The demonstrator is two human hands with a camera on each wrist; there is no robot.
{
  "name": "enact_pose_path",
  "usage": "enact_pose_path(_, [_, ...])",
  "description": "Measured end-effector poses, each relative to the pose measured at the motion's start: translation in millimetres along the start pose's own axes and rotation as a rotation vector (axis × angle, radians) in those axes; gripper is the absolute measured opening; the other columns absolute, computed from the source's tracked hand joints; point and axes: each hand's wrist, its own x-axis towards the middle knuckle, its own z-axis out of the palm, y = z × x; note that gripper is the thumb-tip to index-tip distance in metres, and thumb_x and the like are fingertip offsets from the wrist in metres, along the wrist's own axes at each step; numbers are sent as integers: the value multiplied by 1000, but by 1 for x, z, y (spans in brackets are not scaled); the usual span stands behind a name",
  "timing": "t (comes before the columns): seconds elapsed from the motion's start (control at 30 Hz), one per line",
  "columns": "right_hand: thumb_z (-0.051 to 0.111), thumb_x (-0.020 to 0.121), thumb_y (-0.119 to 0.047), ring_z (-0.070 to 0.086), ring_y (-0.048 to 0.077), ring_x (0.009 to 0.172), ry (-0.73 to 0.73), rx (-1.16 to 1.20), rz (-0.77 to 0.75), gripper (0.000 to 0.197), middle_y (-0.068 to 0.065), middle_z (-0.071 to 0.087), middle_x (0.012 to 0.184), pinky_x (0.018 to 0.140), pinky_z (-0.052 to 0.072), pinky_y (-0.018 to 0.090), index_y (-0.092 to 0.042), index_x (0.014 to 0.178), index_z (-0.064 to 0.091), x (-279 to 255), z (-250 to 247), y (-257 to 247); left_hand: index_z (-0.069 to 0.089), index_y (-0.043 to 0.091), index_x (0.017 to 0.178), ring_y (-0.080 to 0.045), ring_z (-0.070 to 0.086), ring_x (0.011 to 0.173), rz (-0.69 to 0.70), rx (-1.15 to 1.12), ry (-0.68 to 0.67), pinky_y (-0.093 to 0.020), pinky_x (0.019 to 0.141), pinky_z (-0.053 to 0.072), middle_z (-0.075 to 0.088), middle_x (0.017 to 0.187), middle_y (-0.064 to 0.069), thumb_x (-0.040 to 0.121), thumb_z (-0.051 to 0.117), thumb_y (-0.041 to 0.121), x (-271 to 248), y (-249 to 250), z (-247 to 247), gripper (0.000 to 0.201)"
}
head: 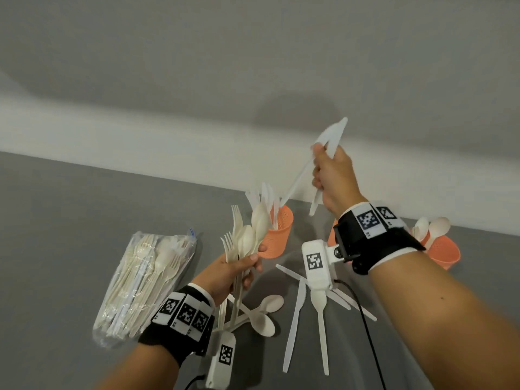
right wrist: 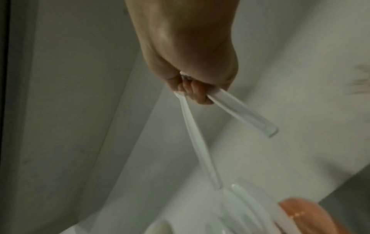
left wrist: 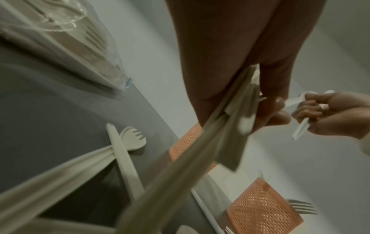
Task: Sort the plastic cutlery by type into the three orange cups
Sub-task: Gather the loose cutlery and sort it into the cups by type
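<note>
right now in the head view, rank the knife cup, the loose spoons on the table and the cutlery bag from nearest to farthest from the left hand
1. Knife cup, just right of the left hand.
2. Loose spoons, below it.
3. Cutlery bag, out to its left.

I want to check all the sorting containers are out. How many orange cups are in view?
3, along the wall: the left orange cup behind the left hand, the middle orange cup mostly hidden behind the right wrist, and the right orange cup holding spoons.
</note>
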Motion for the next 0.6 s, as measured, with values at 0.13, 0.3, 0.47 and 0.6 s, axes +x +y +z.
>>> enact_pose_path(0.13, [48, 95, -21, 44, 5, 61, -36, -321, -169, 15, -9, 46, 66, 57, 36, 17, -18, 81, 53, 8, 3, 26, 60, 17, 111, -9, 46, 47, 17, -50, 57, -22, 50, 41, 61, 69, 3, 93, 46, 16, 3, 2, -3, 22])
enact_pose_path(0.3, [49, 94, -25, 50, 11, 73, -189, -440, -109, 19, -3, 55, 80, 73, 40, 24, -9, 97, 59, 11, 12, 51, 57, 15, 111, -11, 48, 49, 35, -105, 44, -24, 51, 43, 61, 73, 1, 94, 44, 17, 9, 8, 2, 22])
enact_pose_path(0.47, [52, 90, -18, 46, 17, 68, -344, -649, -118, 17, 2, 52, 71, 65, 37, 27, -6, 80, 58, 20, 24, 49, 56, 13, 114, -12, 47, 53, 48, -146, 50, -24, 53, 44, 62, 72, 3, 94, 43, 16, 13, 11, 0, 24])
enact_pose_path(0.6, [59, 86, -17, 59, 28, 97, -557, -997, -4, 25, 13, 64, 105, 78, 43, 30, -3, 107, 62, 14, 29, 72, 58, 15, 111, -12, 47, 53, 48, -143, 86, -24, 54, 43, 63, 70, 3, 93, 45, 16, 15, 8, -4, 23])
